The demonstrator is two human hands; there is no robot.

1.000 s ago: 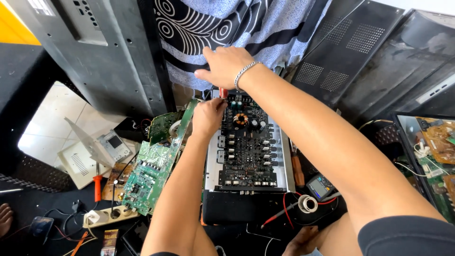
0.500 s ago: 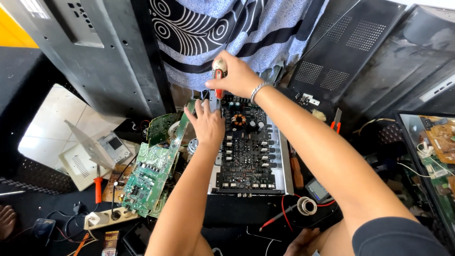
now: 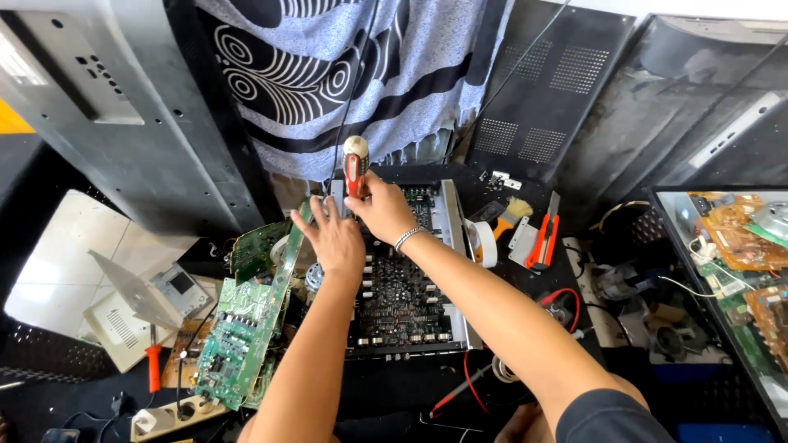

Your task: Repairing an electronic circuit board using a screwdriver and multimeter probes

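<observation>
An open amplifier chassis (image 3: pixel 453 246) with a dark circuit board (image 3: pixel 398 295) lies in front of me. My right hand (image 3: pixel 382 209) grips a screwdriver (image 3: pixel 355 164) with a red and cream handle, held upright over the board's far left corner. My left hand (image 3: pixel 328 238) rests with fingers spread on the chassis's left edge, just beside the screwdriver.
Green circuit boards (image 3: pixel 238 336) lean at the left of the chassis. A red-handled screwdriver (image 3: pixel 153 365) and power strip (image 3: pixel 168 414) lie lower left. Orange pliers (image 3: pixel 543 242), tape roll (image 3: pixel 484 242) and brush (image 3: pixel 507 217) sit at right. A patterned cloth (image 3: pixel 345 74) and dark panels stand behind.
My right hand picked up the screwdriver from behind the chassis and brought it down upright onto the board's far corner. My left hand slid left along the chassis edge.
</observation>
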